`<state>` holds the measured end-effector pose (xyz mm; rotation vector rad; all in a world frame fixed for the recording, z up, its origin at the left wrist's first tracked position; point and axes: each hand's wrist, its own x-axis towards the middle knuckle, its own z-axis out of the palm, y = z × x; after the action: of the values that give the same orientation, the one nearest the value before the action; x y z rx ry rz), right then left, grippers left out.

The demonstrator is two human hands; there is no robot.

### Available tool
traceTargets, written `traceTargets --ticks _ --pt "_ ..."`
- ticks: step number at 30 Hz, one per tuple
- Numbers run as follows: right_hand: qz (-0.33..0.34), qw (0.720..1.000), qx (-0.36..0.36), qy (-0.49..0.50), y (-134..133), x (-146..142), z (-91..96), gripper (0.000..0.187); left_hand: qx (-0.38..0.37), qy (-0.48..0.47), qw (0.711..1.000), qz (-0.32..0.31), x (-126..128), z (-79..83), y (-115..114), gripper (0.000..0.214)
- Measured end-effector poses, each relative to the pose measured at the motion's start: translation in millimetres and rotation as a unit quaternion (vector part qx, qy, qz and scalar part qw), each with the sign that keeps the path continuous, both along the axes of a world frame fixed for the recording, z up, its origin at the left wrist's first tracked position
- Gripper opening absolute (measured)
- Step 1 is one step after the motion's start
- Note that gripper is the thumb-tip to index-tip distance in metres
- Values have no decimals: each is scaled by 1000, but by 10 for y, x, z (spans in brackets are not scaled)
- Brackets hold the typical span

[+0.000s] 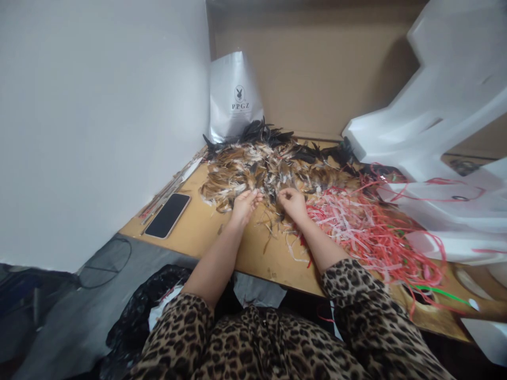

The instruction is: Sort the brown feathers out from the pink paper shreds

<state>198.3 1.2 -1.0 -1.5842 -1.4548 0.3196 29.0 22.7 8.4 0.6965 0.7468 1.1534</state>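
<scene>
A wide pile of brown, white and black feathers (233,169) lies on the wooden table. At its near edge, my left hand (244,207) is closed, with thumb and fingertips pinched together. My right hand (293,203) is close by on the right, its thumb and forefinger also in a pinch over the feathers. Whatever is between the fingertips of either hand is too small to make out. Loose feather bits (270,227) are scattered on the table below the hands. A heap of red and pink ribbon strips (356,227) lies beside my right forearm.
A phone (168,215) rests at the table's left side. Behind the feathers stands a silvery-white bag (235,100) against a brown board (317,68). White foam pieces (443,105) crowd the right. The table's front edge (253,272) runs under my forearms, with a black plastic bag (138,306) below.
</scene>
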Motion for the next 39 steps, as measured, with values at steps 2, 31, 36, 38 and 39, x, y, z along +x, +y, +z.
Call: traceTargets --ticks 2,31,36,38,39 --pt "20 999 11 48 0 -2 4 18 -8 -4 1000 -2 -3 -10 9 17" --pt "218 916 -145 303 -133 -166 150 30 14 -2 994 -112 41 -63 -18 19" --pt "228 907 -150 320 -153 -189 182 34 24 -10 996 -85 30 -45 -7 20" --pt "214 913 -135 321 -166 -171 205 31 24 -14 997 -77 15 -28 1 19" --pt "196 922 -121 313 -170 -155 216 28 26 -15 997 -74 5 -20 5 19"
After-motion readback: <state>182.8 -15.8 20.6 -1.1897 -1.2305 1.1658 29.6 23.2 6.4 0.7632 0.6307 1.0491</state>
